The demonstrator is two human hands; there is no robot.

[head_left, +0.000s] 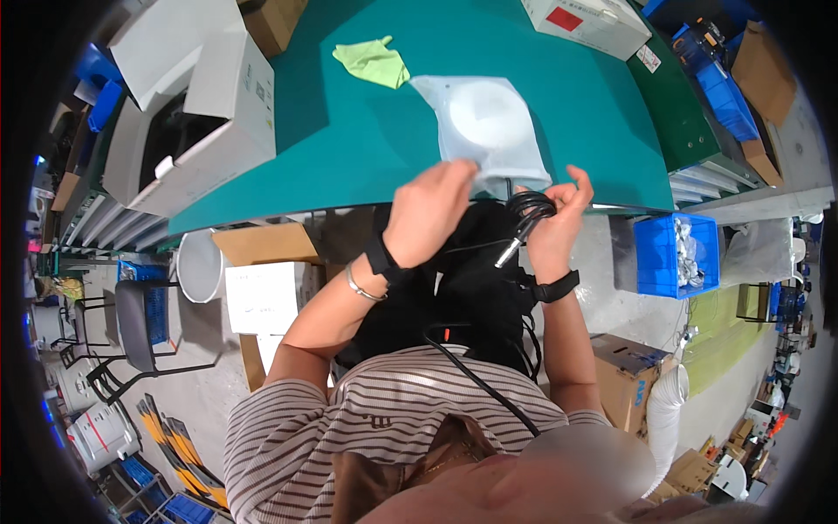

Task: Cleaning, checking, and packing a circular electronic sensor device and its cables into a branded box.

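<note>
On the green table lies a translucent white plastic bag (517, 160) with a round white object (485, 115) inside it. My left hand (429, 214) is closed, its fingertips pinched at the bag's near left corner. In my right hand (554, 231) is a coiled black cable (531, 206), held near the bag's mouth with the index finger raised. A silver metal plug (506, 253) hangs from the coil, pointing down to the left. One end of the cable runs up to the bag opening; whether it joins the round object is hidden.
A light green cloth (373, 62) lies beyond the bag on the table (349, 131). An open white carton (229, 131) stands at the left, a white box (589, 24) at the far right. Below the table's right edge sits a blue bin (653, 258) of wrapped items.
</note>
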